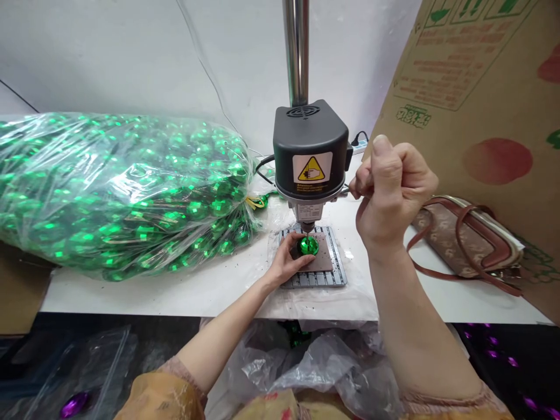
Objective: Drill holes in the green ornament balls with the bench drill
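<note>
- On my head-camera feed, the yellow triangular warning sticker (312, 168) on the black rounded housing of a small bench drill press (310, 140) shows a hand pictogram; the fine print beneath it is too small for me to read.
- Printed on the tilted brown cardboard box panel (476, 99) I see green handling symbols, a block of small print I cannot read, and a green stamped logo, also illegible.
- My left hand (291, 261) is narrowed around a shiny green faceted ball (308, 245), pressing it on a brown pad (321, 252) atop a grey slotted metal plate (313, 256), right beneath the drill bit.
- My right hand (391, 189) is clenched in a fist around a thin metal lever (345, 189) at the drill press's right side.
- Left of the drill press, a bulging clear plastic bag (122, 195) packed with more green balls lies on the white counter (144, 297).
- To the right of my right arm, a brown patterned handbag (464, 239) with reddish-brown straps lies on the counter.
- Below the counter edge I see crumpled clear plastic sheeting (301, 367) and a purple shiny ball (74, 404).
</note>
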`<act>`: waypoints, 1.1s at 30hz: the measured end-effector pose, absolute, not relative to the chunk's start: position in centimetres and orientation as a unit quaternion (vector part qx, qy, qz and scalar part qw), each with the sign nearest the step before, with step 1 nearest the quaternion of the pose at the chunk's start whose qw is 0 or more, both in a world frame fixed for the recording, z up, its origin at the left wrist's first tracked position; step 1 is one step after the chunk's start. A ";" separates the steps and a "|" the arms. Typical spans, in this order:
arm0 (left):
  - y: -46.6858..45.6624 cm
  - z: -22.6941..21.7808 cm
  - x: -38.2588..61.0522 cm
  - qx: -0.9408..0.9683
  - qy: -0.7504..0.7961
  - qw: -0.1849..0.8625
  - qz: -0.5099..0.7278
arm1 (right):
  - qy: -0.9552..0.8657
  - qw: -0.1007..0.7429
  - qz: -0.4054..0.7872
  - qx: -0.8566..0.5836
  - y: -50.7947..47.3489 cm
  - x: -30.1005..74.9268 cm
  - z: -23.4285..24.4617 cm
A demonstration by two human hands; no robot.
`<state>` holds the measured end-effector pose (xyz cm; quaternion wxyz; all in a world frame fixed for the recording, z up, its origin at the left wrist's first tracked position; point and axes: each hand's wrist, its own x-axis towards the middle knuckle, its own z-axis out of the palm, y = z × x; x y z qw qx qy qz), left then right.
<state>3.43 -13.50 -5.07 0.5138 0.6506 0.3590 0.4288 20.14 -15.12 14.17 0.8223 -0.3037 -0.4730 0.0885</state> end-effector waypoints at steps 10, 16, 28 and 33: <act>-13.5 -5.2 3.2 0.660 0.370 0.497 0.425 | -0.457 0.853 0.083 -0.240 -16.2 19.7 12.0; -13.5 -5.5 3.2 0.660 0.367 0.499 0.424 | -0.470 0.856 0.053 -0.209 -16.3 19.5 11.1; -13.5 -5.6 3.2 0.656 0.365 0.503 0.429 | -0.488 0.856 0.009 -0.170 -16.4 19.6 9.6; -13.5 -5.6 3.3 0.658 0.367 0.495 0.433 | -0.487 0.857 0.003 -0.169 -16.4 19.6 9.0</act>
